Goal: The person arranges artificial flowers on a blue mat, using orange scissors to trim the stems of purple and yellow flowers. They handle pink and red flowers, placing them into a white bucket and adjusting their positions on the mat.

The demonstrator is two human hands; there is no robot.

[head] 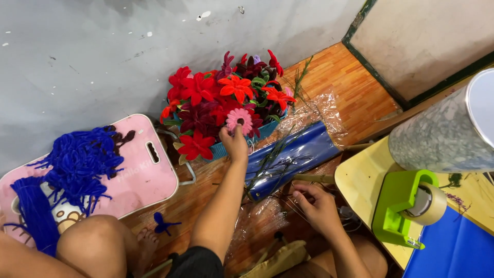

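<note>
From my remote seat I see the left hand (pixel 234 143) stretched out to the teal plastic basket (pixel 218 150) packed with red and maroon pipe-cleaner flowers (pixel 221 98), which sits on the wooden floor (pixel 345 82) against the grey wall (pixel 92 56). Its grip is pinched narrow on a pink fuzzy pipe-cleaner flower with a dark centre (pixel 240 120), held at the basket's front edge, touching the red blooms around it.

The right hand (pixel 316 205) rests low on crinkled clear cellophane (pixel 267 216), fingers curled on thin dark wire stems (pixel 288 198); I cannot tell whether it grips 1 or only touches them. Just beyond lies a roll of glossy blue wrapping sheet (pixel 296 154) with green stems across it.

To do this well, I judge the pink flower should be kept held by its base, not its petals, so the fuzzy loops keep their shape, and eased between neighbouring blooms rather than pushed against them. The outstretched arm wants a steady wrist; the other hand should keep the loose stems pinned so they do not scatter.

At left, a pink plastic board with a handle slot (pixel 144 170) carries a heap of blue pipe cleaners (pixel 77 159). At right, a yellow worktop (pixel 360 180) holds a green tape dispenser (pixel 399 206).
</note>
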